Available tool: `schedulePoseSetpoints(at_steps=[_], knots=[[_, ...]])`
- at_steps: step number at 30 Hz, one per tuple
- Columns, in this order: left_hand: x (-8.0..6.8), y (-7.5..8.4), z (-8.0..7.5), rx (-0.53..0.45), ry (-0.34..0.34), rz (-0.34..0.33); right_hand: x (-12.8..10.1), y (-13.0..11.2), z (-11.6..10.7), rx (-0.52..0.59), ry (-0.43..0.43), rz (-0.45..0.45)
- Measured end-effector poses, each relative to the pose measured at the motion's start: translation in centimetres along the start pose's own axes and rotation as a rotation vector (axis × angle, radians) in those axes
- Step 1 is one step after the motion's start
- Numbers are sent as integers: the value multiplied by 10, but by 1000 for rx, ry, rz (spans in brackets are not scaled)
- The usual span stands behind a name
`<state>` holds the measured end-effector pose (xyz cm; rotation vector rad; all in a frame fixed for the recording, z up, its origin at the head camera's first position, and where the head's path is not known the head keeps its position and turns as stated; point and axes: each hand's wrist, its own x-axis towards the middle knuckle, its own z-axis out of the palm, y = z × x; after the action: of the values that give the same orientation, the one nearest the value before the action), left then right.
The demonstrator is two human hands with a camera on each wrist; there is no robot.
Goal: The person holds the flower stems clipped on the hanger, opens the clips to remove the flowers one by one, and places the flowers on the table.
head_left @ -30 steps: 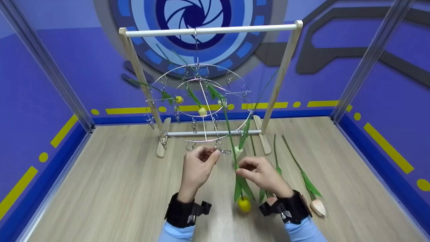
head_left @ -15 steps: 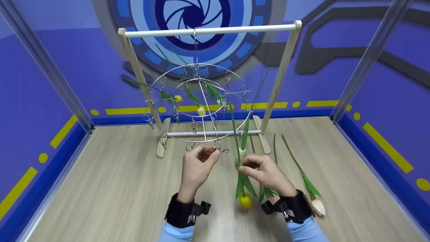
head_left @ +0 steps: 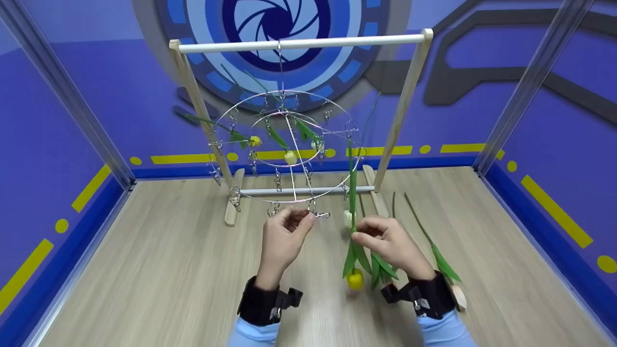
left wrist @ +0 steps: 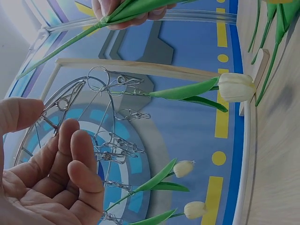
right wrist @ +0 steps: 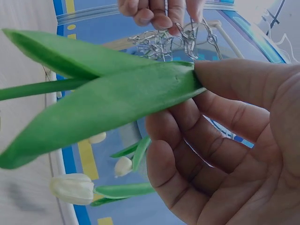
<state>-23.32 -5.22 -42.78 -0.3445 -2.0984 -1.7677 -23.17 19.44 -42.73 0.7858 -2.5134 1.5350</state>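
My left hand (head_left: 283, 243) pinches a metal clip (left wrist: 61, 104) at the near edge of a round wire clip hanger (head_left: 295, 201). Between thumb and fingers of my right hand (head_left: 396, 246) is the stem of a yellow tulip (head_left: 355, 278), just by its green leaves (right wrist: 108, 110). Its bloom points down and its bare stem stands nearly upright, a short way right of the clip. A white tulip (left wrist: 236, 87) hangs from the ring behind it. Farther back, pale and yellow tulips (head_left: 290, 157) hang from other clips.
The hanger hooks over the white bar (head_left: 231, 47) of a wooden rack with feet (head_left: 231, 212) on the table (head_left: 159, 270). Loose tulips lie at the right, including a pale pink one (head_left: 459, 296), partly behind my right wrist. Blue printed walls enclose the back and sides.
My right hand has drawn the yellow tulip to the right and slightly up, and its stem has swung from leaning left to nearly upright. My left hand stays at the clip.
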Motion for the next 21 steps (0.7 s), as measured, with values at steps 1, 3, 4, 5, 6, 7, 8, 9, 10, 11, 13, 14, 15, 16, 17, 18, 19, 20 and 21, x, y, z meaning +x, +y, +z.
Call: schedulePoseSetpoints(at_steps=[1,3,4,5,6,7,8,9,10,11,13,14,15,16,17,18,19,20,21], knots=[[0,0,0,1,-1,-2,0,0,-1,0,4,4],[0,0,0,1,-2,-5,-1,0,-4,7,16,19],[0,-1,0,0,-3,-6,-1,0,-5,11,21,28],[0,-1,0,1,-4,-6,-2,0,-7,14,26,33],[-1,-1,0,2,-5,-6,-2,0,-8,15,30,36],[0,-1,0,3,-7,-7,-3,0,-9,14,36,35],[0,0,0,5,-8,-7,-3,0,-10,12,40,34],[0,0,0,8,-9,-7,-4,0,-11,7,44,27],[0,0,1,10,-9,-8,-4,0,-13,2,48,15],[0,0,1,10,-9,-9,-4,1,-14,-6,52,1],[0,0,1,11,-8,-12,-5,1,-16,-11,60,-20],[0,0,1,14,-8,-14,-5,1,-17,-9,64,-25],[0,1,1,14,-8,-14,-5,2,-18,-3,69,-31],[-1,1,1,15,-9,-16,-5,2,-19,0,73,-31],[-1,1,1,15,-11,-16,-5,2,-19,4,79,-27],[-1,1,1,18,-13,-17,-5,2,-21,11,85,-18],[-1,1,1,25,-15,-18,-6,2,-22,15,92,-9],[-1,1,1,30,-18,-15,-6,2,-23,15,100,2],[-2,2,1,38,-20,-11,-7,2,-24,14,109,14]])
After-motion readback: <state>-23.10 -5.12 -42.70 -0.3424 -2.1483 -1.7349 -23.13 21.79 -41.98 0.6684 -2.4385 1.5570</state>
